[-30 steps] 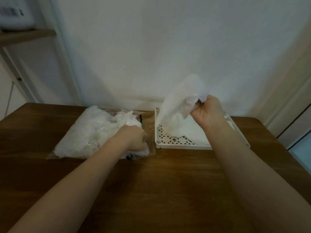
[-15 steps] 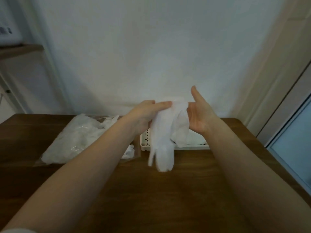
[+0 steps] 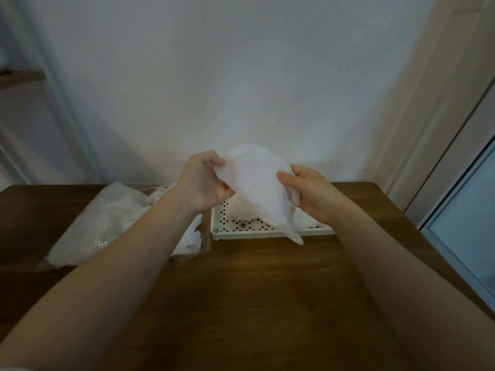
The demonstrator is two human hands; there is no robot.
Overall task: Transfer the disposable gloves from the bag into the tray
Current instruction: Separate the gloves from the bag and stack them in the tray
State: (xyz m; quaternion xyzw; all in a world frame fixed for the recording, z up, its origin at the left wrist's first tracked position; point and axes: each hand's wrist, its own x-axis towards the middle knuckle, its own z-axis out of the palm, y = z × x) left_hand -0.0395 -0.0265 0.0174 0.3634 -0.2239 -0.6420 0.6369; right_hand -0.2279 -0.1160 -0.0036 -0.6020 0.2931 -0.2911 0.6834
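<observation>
A thin, translucent white disposable glove [image 3: 257, 183] is stretched between both hands, above the tray. My left hand [image 3: 205, 182] pinches its left edge and my right hand [image 3: 308, 190] pinches its right edge. One glove finger hangs down past the tray's front rim. The white perforated tray [image 3: 241, 231] sits on the wooden table behind the hands, with white gloves lying in it, partly hidden. The clear plastic bag [image 3: 107, 218] full of white gloves lies on the table to the left of the tray, its mouth toward the tray.
The brown wooden table [image 3: 254, 290] runs to a white wall at the back. A shelf edge [image 3: 21, 77] shows at the upper left. A door frame and glass panel [image 3: 460, 199] stand at the right.
My left hand left the bag and joined the right hand on the glove. The glove went from hanging crumpled to being spread flat between both hands. The view tilted slightly.
</observation>
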